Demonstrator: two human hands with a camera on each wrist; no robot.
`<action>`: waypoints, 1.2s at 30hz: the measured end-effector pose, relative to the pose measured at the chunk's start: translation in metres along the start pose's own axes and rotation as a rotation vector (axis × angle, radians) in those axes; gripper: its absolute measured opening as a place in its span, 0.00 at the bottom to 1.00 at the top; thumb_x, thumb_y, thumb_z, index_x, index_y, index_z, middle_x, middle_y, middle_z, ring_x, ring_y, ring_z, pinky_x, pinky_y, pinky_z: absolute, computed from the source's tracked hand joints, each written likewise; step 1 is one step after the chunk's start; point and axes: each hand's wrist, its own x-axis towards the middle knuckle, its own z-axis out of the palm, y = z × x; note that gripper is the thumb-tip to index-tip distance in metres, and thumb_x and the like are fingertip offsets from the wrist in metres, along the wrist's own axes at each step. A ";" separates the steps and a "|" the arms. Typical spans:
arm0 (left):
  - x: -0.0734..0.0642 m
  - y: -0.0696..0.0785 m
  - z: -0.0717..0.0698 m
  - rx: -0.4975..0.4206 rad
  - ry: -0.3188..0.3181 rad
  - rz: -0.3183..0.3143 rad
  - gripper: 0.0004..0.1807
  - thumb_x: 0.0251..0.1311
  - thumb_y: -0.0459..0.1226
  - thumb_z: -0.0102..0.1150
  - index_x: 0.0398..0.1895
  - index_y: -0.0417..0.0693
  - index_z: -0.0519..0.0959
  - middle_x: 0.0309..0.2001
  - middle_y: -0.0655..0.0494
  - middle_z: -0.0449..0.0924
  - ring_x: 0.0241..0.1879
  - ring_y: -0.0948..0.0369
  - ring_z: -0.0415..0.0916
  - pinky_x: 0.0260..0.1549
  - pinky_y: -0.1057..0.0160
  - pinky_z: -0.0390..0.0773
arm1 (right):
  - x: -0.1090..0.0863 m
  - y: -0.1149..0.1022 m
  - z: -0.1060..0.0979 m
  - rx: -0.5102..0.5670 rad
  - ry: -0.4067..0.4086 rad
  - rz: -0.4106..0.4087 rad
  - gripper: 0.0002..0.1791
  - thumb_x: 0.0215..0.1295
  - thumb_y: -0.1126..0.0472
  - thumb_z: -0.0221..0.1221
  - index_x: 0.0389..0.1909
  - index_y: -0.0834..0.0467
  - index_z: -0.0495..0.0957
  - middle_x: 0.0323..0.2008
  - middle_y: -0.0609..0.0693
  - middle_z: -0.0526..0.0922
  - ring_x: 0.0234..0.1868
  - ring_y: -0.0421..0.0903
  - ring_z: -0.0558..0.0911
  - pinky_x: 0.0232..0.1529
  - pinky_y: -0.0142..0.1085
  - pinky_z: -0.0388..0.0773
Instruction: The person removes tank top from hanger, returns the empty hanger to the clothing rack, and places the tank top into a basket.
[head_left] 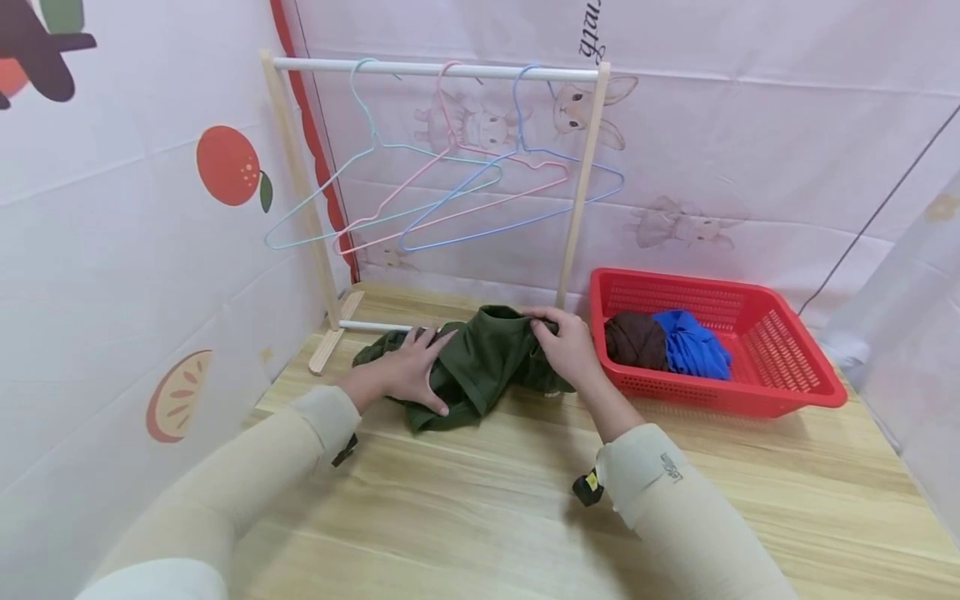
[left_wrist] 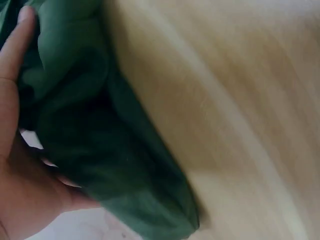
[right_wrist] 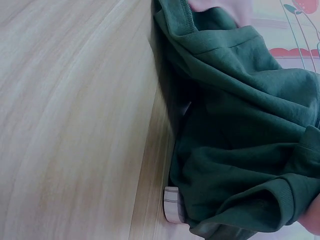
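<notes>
A crumpled dark green garment (head_left: 480,358) lies on the table below the rack; its exact kind cannot be told. My left hand (head_left: 401,367) rests on its left part with thumb and fingers spread. The left wrist view shows that hand (left_wrist: 25,170) beside the green cloth (left_wrist: 110,140). On the other side, my right hand (head_left: 567,343) pinches the garment's upper right edge between thumb and fingers. In the right wrist view the cloth (right_wrist: 240,115) stands in folds with a stitched band, and only a bit of the right hand (right_wrist: 311,217) shows.
Behind the garment stands a rack (head_left: 435,68) with a white bar and wooden posts. Green (head_left: 315,195), pink (head_left: 390,198) and blue (head_left: 457,188) hangers hang from it. At right, a red basket (head_left: 795,350) holds brown (head_left: 636,342) and blue (head_left: 690,343) cloths on the wooden table (head_left: 450,517).
</notes>
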 end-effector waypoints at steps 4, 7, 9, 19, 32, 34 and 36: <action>0.007 0.002 0.009 0.049 -0.056 -0.015 0.68 0.39 0.64 0.73 0.80 0.55 0.44 0.79 0.39 0.31 0.74 0.31 0.38 0.58 0.33 0.68 | -0.001 0.002 0.000 -0.020 -0.018 -0.006 0.12 0.71 0.62 0.56 0.50 0.54 0.84 0.53 0.53 0.84 0.58 0.49 0.78 0.59 0.47 0.74; 0.012 0.004 0.012 0.078 -0.052 -0.031 0.59 0.44 0.60 0.73 0.77 0.54 0.55 0.78 0.40 0.42 0.71 0.33 0.50 0.55 0.34 0.71 | -0.001 0.003 0.001 -0.023 -0.023 -0.014 0.12 0.71 0.62 0.57 0.50 0.53 0.84 0.54 0.52 0.83 0.59 0.50 0.76 0.60 0.48 0.72; 0.015 0.006 0.012 0.090 -0.027 -0.042 0.50 0.47 0.55 0.73 0.74 0.53 0.62 0.74 0.40 0.53 0.67 0.36 0.59 0.53 0.36 0.73 | -0.001 0.003 0.001 -0.015 -0.020 -0.012 0.12 0.71 0.62 0.57 0.49 0.53 0.85 0.54 0.52 0.83 0.59 0.50 0.76 0.60 0.48 0.72; 0.025 0.012 0.013 -0.130 0.198 -0.145 0.24 0.58 0.35 0.63 0.60 0.48 0.75 0.57 0.46 0.78 0.53 0.49 0.77 0.47 0.49 0.78 | -0.004 0.005 0.003 -0.016 -0.028 0.029 0.14 0.72 0.60 0.56 0.53 0.54 0.83 0.57 0.55 0.81 0.57 0.50 0.75 0.52 0.47 0.73; 0.036 0.038 -0.016 -0.856 0.634 -0.151 0.21 0.57 0.28 0.60 0.55 0.49 0.78 0.58 0.46 0.77 0.57 0.49 0.74 0.58 0.49 0.74 | -0.006 0.006 0.009 0.022 0.036 -0.033 0.16 0.70 0.64 0.57 0.56 0.54 0.82 0.56 0.56 0.81 0.61 0.51 0.76 0.62 0.49 0.72; 0.037 0.042 -0.018 -0.976 0.678 -0.182 0.21 0.58 0.29 0.59 0.56 0.50 0.78 0.59 0.48 0.77 0.57 0.51 0.73 0.58 0.50 0.74 | -0.007 0.007 0.010 0.016 0.039 -0.017 0.16 0.70 0.63 0.57 0.56 0.54 0.82 0.56 0.55 0.81 0.60 0.52 0.76 0.61 0.50 0.73; 0.039 0.046 -0.019 -1.098 0.712 -0.208 0.20 0.59 0.30 0.58 0.55 0.50 0.78 0.59 0.49 0.77 0.56 0.52 0.73 0.57 0.51 0.74 | -0.008 0.007 0.011 0.012 0.038 0.003 0.15 0.70 0.62 0.58 0.55 0.54 0.82 0.55 0.55 0.82 0.59 0.52 0.77 0.60 0.49 0.74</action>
